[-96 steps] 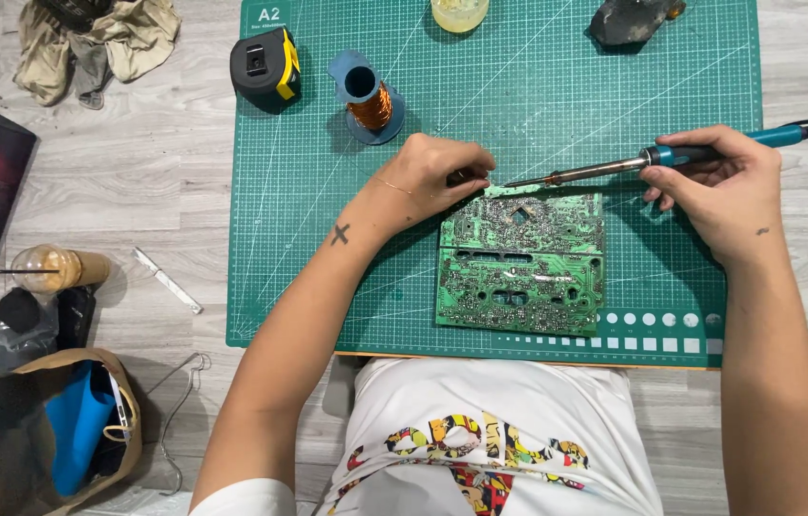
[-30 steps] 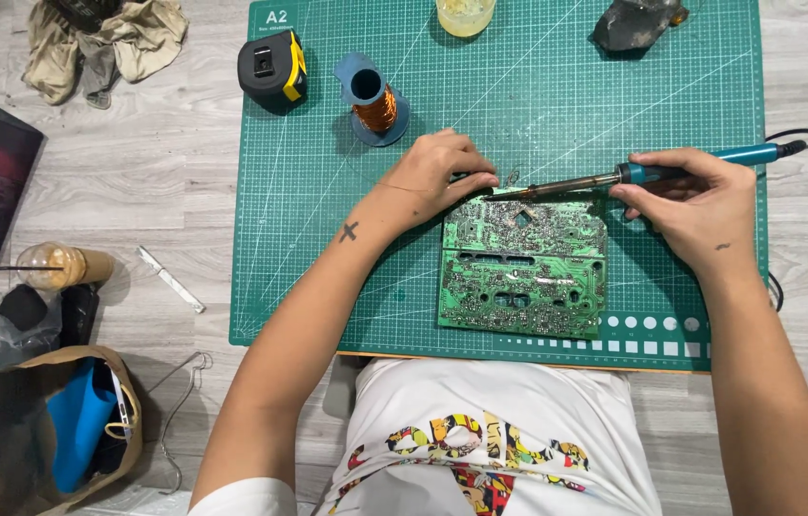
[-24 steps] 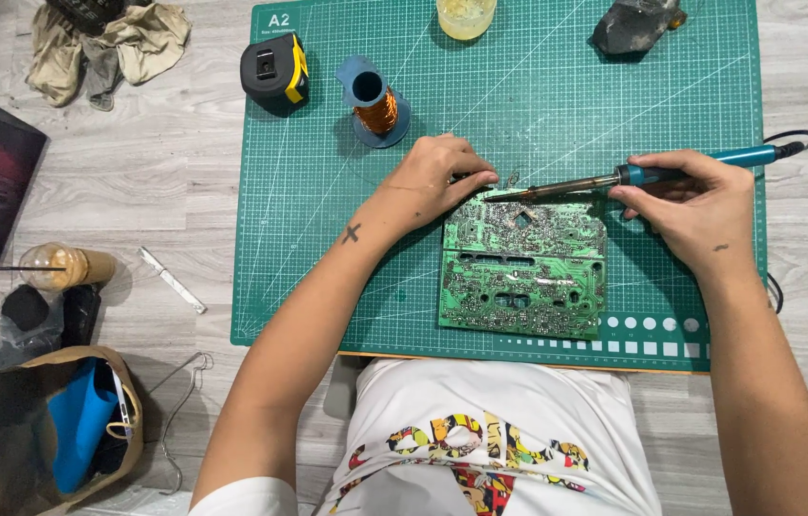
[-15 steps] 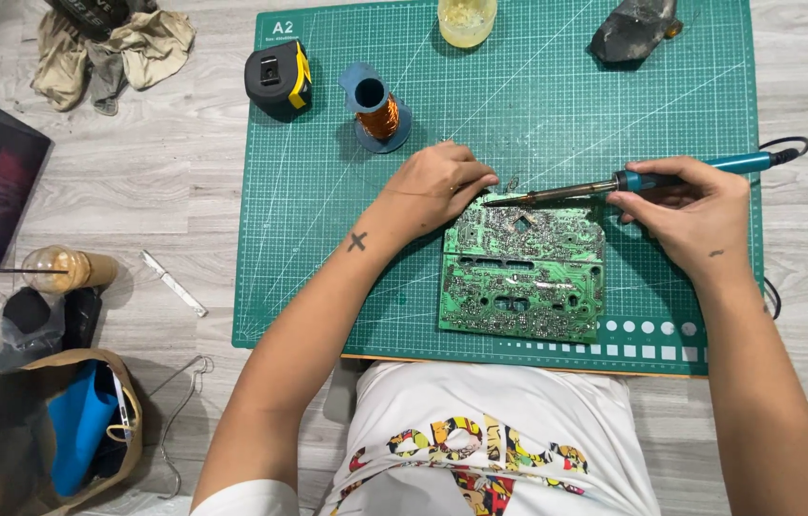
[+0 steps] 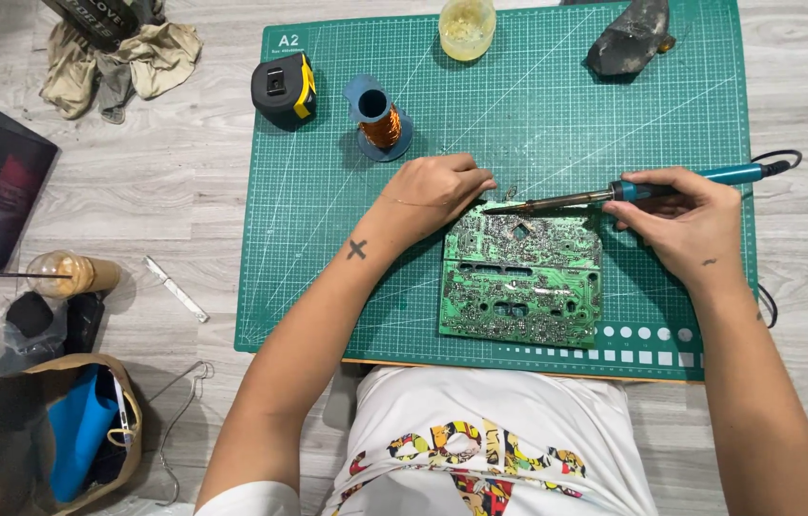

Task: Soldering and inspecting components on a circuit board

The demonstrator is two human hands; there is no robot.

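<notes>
Green circuit board [image 5: 521,277] lies solder side up, flat on the green cutting mat [image 5: 328,248], close to the mat's near edge and right in front of the person's torso. That puts the joints facing the camera and inside easy reach of both hands.

Right hand [image 5: 683,222] is closed around the blue grip of the soldering iron [image 5: 614,194], held pen-style and nearly level. The metal shaft runs leftward so the tip lands at the board's top edge, near its left corner. The iron's cord trails off the right side of the mat, out of the working area.

Left hand [image 5: 435,189] sits at the board's top-left corner with fingers curled and pinched toward the iron tip. It looks like it is pressing on or feeding something small there, but what is between the fingertips is too small to tell. Forearm rests across the mat, which steadies that hand.

Small grey flecks lie on the mat just above the board, next to the tip.

Supplies are parked along the far side of the mat, well apart from the hot tip:
- spool of copper wire [image 5: 381,119] on a blue bobbin, upright, closest to the left hand
- black and yellow tape measure [image 5: 284,90]
- yellowish round jar [image 5: 467,27]
- dark crumpled lump [image 5: 631,40], far right corner

The mat lies on a grey wood floor, not a worktop. Off it to the left: a crumpled cloth, a plastic cup with a straw [image 5: 72,275], a small metal tool [image 5: 176,289], and an open brown bag [image 5: 46,435].
</notes>
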